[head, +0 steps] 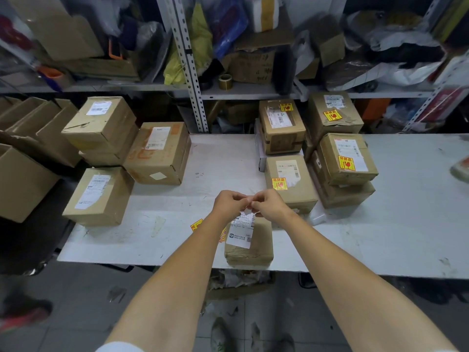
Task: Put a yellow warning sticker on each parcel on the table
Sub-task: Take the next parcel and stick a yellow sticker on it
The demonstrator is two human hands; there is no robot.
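Three unlabelled parcels, left group: one stacked box (100, 123), one box beside it (158, 152) and one nearer box (99, 195) sit on the left part of the table (406, 199); each carries a white shipping label and shows no yellow sticker.
Sticker strip: yellow warning stickers (196, 224) lie flat on the table just left of the left forearm, partly hidden by it.
Left arm: bare forearm extended forward and slightly rightward over the table's near edge.
Left hand (227, 204): knuckles up, fingers curled, fingertips pinched together and meeting those of the other hand; the item pinched is too small to identify.
Centre parcel (250, 241): small brown box at the near table edge, directly below both hands, white shipping label on top, no yellow sticker visible.
Right hand (269, 205): knuckles up, fingers curled, thumb and forefinger closed against the left fingertips above the far end of the centre parcel.
Right arm: bare forearm extended forward and leftward, converging with the left arm.
Labelled parcels, right group: four boxes each show a yellow sticker on top: near box (289, 184), rear box (281, 123), far-right rear box (333, 114), stacked box (347, 158).
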